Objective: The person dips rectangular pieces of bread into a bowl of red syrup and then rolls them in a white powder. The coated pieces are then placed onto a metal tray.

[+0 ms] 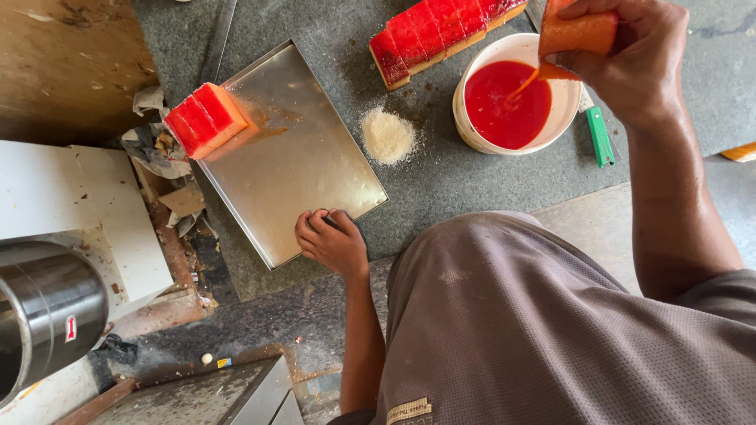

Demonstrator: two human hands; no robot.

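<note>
Right hand [630, 55], up at one o'clock, is gripping a block of orange cake [579, 31] with fingers curled tight around it, and red syrup is dripping off its lower edge into the white bucket [567, 102] directly beneath. Left hand [332, 242], near the centre at six o'clock of the tray, is resting knuckles-down with fingers curled shut on the near corner of the steel tray [299, 169], holding nothing.

I am judging that the block should be hanging over the bucket until the dripping is thinning out, kept level so the coated face is not running, while my left hand is pinning the tray so it is not sliding on the grey stone counter [441, 189].

Counting from largest to smallest: one counter; one steel tray; one row of red-topped slices [437, 35] at twelve o'clock, about seven pieces though the far end is running out of view; one bucket of red syrup; one group of coated blocks [206, 120] at ten o'clock on the tray's far corner, two or three, I cannot tell exactly; one block in hand; one heap of pale crumbs [387, 135]; one green-handled tool [600, 136] at two o'clock.
</note>
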